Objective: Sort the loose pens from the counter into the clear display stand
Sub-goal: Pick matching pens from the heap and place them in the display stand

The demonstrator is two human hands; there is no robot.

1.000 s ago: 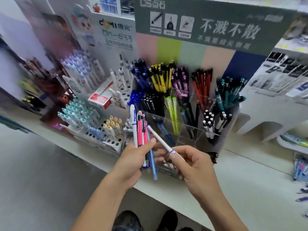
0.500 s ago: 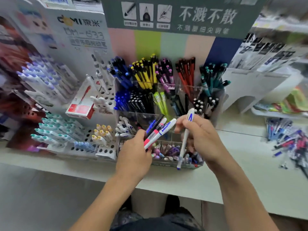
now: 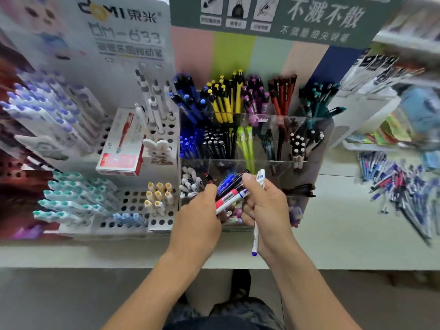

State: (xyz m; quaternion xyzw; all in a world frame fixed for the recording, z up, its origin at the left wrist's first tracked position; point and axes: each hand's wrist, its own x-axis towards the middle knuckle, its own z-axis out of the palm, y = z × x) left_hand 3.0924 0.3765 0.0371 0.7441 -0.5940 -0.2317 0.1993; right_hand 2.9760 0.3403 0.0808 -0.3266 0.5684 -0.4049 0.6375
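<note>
Since half a second ago the right hand (image 3: 264,208) has drawn its white pen (image 3: 257,210) down and in toward the left hand (image 3: 197,217), so the pen now hangs nearly upright, blue tip low over the desk (image 3: 333,234) edge. Its fingers are curled round the barrel, the forefinger reaching to the bundle (image 3: 232,189). The left hand is clamped on that bundle of several pens, fanned up and right just before the clear stand (image 3: 316,148). More loose pens lie in a pile (image 3: 402,186) well off to the right on the desk. Risk, as I judge it: the fanned bundle is held by its lower ends only, so plucking one pen out could loosen the rest and spill them; the stand's front cells look crowded, so a pen pushed in askew might catch on the wall.
</note>
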